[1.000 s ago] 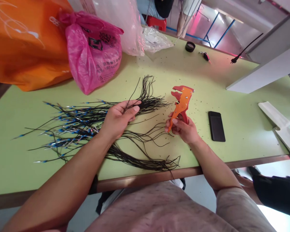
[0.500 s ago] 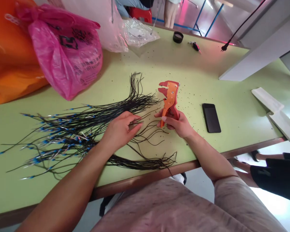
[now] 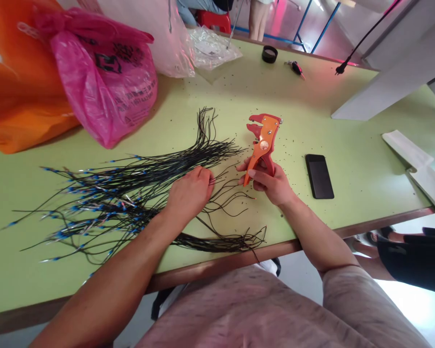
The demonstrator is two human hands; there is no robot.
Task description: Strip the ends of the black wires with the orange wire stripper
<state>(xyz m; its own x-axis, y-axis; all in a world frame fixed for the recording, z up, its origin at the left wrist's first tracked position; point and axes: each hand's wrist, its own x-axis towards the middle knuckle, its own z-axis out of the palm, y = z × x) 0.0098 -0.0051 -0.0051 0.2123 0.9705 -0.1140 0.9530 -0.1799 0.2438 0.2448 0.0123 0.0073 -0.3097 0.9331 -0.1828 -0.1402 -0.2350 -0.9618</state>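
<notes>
My right hand [image 3: 273, 182] grips an orange and red wire stripper [image 3: 264, 140] by its handles, its jaws apart and pointing up and left with no wire between them. My left hand [image 3: 192, 191] lies over the bundle of thin black wires [image 3: 159, 171], its fingers curled down; thin wire ends stick out past the fingertips. The bundle's left ends carry blue pieces with pale tips [image 3: 105, 208]. Several loose wires [image 3: 228, 198] spread between the two hands. A second bunch of wires [image 3: 210, 243] runs along the table's front edge, below the left hand.
A pink plastic bag [image 3: 108, 87] and an orange bag [image 3: 25, 96] stand at the back left. A black phone [image 3: 319, 176] lies right of my right hand. A black ring [image 3: 269, 54], keys [image 3: 296, 69] and a plug [image 3: 340, 69] are at the back. Small dark scraps dot the green table [image 3: 366, 159].
My left hand's fingers have closed down onto the wires, where thumb and fingers were apart before. The stripper has tilted slightly to the right in my right hand. The view has shifted slightly.
</notes>
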